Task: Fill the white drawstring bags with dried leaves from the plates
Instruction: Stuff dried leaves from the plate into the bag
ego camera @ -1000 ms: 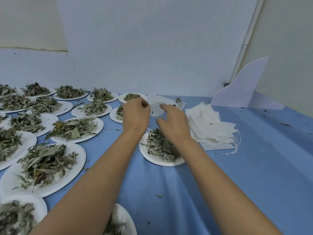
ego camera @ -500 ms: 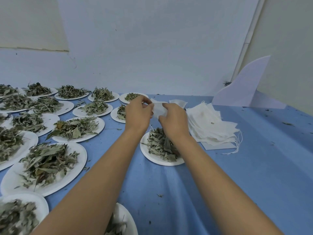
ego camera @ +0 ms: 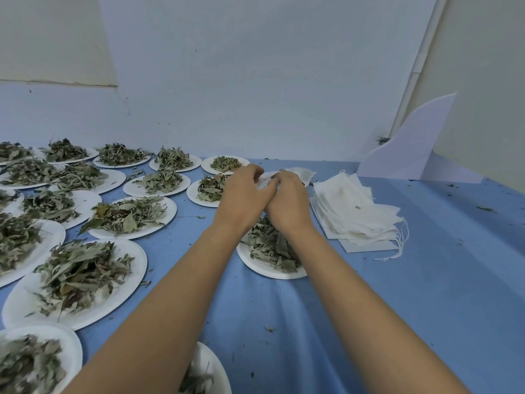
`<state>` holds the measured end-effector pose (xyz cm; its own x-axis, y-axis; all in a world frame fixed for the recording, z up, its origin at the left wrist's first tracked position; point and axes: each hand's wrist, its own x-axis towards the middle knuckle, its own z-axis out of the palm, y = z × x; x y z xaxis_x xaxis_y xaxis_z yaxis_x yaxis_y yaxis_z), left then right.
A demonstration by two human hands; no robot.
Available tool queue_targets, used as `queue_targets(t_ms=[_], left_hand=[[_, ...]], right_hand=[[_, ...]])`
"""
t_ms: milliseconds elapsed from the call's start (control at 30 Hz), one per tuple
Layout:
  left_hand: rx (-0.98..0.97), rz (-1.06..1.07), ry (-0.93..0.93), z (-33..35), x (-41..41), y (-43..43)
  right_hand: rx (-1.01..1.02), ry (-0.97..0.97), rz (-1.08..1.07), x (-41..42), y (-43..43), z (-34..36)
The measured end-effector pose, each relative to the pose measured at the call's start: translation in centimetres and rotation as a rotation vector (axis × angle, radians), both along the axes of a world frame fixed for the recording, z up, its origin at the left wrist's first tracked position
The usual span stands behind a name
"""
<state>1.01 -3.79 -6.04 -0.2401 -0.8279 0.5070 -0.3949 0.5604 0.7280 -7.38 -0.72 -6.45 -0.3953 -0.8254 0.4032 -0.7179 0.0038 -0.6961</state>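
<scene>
Blue cloth (ego camera: 426, 294) on table, pale wall (ego camera: 255, 81) behind. Above centre plate (ego camera: 264, 273), left hand (ego camera: 244, 196) and right hand (ego camera: 287, 201) both pinched one thin, crumpled white bag (ego camera: 266, 181); spare bags (ego camera: 355, 214) right of plate.

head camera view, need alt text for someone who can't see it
A left hand and right hand pinch a small white bag over a plate of dried leaves on a blue table. More plates of leaves fill the left; a stack of bags lies at right.
</scene>
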Motion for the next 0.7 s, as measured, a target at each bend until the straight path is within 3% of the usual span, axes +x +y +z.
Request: queue_targets(t_ms=[167,367,433,567,700], left_hand=[[-0.043,0.176,-0.056,0.6,0.5,-0.4],[-0.024,0.277,0.003,1.0,0.9,0.0],[0.006,0.295,-0.024,0.9,1.0,0.1],[0.081,0.248,-0.072,0.8,1.4,-0.1],[0.170,0.172,0.005,1.0,1.6,-0.2]], right_hand=[[0.022,0.031,-0.065,0.4,0.0,-0.4],[0.184,-0.044,0.048,0.5,-0.6,-0.5],[0.218,0.017,0.084,0.6,-0.5,-0.7],[0.207,0.191,0.136,0.5,-0.4,-1.3],[0.091,0.057,0.257,-0.9,-0.2,-1.2]])
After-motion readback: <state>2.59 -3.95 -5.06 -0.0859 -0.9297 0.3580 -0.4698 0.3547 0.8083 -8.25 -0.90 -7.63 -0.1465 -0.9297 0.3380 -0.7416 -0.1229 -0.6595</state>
